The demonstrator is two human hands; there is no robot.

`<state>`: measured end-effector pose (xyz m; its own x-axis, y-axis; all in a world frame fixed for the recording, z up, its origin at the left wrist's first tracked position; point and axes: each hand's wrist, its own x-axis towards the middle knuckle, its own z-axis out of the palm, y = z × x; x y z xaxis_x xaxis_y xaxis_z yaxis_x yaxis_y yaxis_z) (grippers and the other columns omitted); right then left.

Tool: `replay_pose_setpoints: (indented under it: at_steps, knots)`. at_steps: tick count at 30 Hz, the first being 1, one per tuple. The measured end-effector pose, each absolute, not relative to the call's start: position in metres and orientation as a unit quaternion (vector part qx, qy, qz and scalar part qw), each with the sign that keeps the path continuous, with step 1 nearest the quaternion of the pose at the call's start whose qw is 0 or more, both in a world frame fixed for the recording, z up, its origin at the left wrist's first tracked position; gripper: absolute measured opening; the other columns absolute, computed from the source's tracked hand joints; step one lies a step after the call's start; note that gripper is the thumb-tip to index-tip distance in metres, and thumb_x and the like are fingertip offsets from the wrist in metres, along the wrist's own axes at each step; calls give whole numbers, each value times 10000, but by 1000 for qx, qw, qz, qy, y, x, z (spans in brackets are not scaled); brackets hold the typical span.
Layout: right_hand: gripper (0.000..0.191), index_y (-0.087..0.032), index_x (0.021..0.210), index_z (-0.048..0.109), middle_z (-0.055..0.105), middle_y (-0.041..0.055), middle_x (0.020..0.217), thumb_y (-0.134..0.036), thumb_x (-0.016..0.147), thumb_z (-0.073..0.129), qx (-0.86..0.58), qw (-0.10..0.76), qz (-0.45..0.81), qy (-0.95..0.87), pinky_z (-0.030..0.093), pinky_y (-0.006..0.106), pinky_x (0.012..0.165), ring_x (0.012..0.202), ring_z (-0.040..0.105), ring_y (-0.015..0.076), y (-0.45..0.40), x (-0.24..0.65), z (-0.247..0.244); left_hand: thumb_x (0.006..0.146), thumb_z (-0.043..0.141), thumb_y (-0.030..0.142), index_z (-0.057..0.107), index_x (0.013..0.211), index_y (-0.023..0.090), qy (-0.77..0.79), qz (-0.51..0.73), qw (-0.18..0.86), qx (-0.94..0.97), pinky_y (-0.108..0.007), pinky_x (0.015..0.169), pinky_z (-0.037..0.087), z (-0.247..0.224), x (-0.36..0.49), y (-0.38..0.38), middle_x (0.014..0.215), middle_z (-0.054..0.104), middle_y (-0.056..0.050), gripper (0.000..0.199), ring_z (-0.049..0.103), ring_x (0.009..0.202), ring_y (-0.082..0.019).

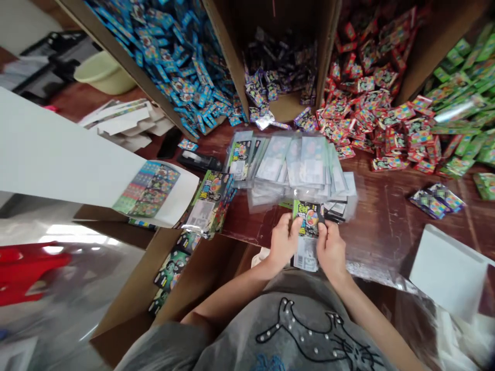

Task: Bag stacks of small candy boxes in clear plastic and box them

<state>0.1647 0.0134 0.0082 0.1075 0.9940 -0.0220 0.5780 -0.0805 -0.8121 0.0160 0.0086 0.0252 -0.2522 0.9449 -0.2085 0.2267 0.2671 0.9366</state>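
Between my two hands, near the table's front edge, is a printed packet [308, 221] in black and green with a clear plastic sleeve about it. My left hand [284, 239] grips its left side, thumb on the front. On the opposite side my right hand [331, 246] pinches the edge, thumb also in front. Just beyond lies a spread pile of clear plastic sleeves [294, 162] with pale sheets inside. To the left, a stack of similar printed packets [211, 203] sits at the table edge.
Cardboard bins hold small blue packets [185, 67], purple packets [266, 82], red packets [371, 108] and green packets [460, 108], some spilling onto the table [382, 211]. Two purple packets [436, 201] and a white box [448, 265] lie right. An open carton [127, 288] stands below left.
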Motion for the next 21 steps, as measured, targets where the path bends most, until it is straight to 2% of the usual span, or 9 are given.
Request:
replay_pose_setpoints:
  at_steps: [3,7,11,15,17,19,21]
  knots:
    - [464,-221,1083,654,817,185,960,-586,1076,368,-666,317,305,-603,567,417,653,745,794,340,18,161,5,1043,606,547,620,1168,254,686,396,430,434,-336,825,556,21,9,2,1006,787,-61,319,754,878,-236]
    - [499,-218,1127,686,833,167,974,-618,1091,389,-628,277,335,-646,551,382,612,739,807,325,12,153,16,1056,596,495,551,1196,259,712,421,385,410,-349,871,550,18,-5,7,1036,765,-65,278,749,908,-235]
    - [551,-260,880,638,758,118,694,-705,1065,372,-582,196,371,-696,472,375,499,565,752,346,11,146,26,1069,578,500,539,1102,270,734,440,334,394,-345,845,541,16,-15,20,976,748,-46,235,736,874,-231]
    - [507,-332,792,582,726,105,662,-672,1069,328,-576,200,391,-689,495,439,503,575,754,400,19,149,26,1099,511,513,573,1151,248,720,348,398,451,-361,776,561,34,-27,19,938,772,-70,277,752,806,-250]
    - [494,-346,813,629,731,88,649,-677,1063,359,-566,189,398,-697,504,452,482,540,742,400,24,160,28,1090,531,515,607,1260,228,695,285,405,521,-380,809,592,56,-45,17,1040,805,-112,342,787,880,-273]
    - [506,-330,895,709,756,79,656,-706,1049,408,-554,174,372,-724,498,437,438,517,741,383,32,178,35,1078,565,528,632,1358,227,685,248,330,600,-407,917,608,84,-76,24,1188,806,-142,417,796,1027,-293]
    - [529,-283,1043,775,800,89,724,-709,1044,461,-533,159,296,-776,494,401,417,524,754,347,49,198,46,1065,587,563,679,1352,232,696,207,197,659,-430,970,601,113,-116,48,1187,801,-146,448,776,1087,-314]
